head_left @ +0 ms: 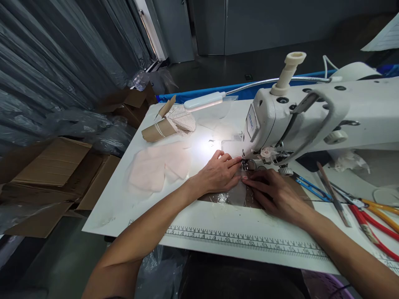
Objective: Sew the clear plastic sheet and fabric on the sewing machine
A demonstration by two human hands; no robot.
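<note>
My left hand (pixel 220 172) lies flat on a piece of thin sheer fabric (pixel 236 197), its fingers stretched toward the presser foot (pixel 248 164) of a white sewing machine (pixel 268 112). From the other side, my right hand (pixel 276 193) holds the fabric's edge between bent fingers, just in front of the foot. Part of the fabric is hidden under both hands. Pale pink cut pieces of fabric (pixel 156 166) are spread on the white table (pixel 118 207) left of my left hand.
Behind the pink pieces lies a lace roll (pixel 183 120) with brown card (pixel 160 130). A lamp (pixel 204 101) lights the needle area. Blue thread snips (pixel 313 189), tweezers (pixel 335 197) and red-handled pliers (pixel 364 224) lie at right. A cardboard box (pixel 59 166) stands left of the table.
</note>
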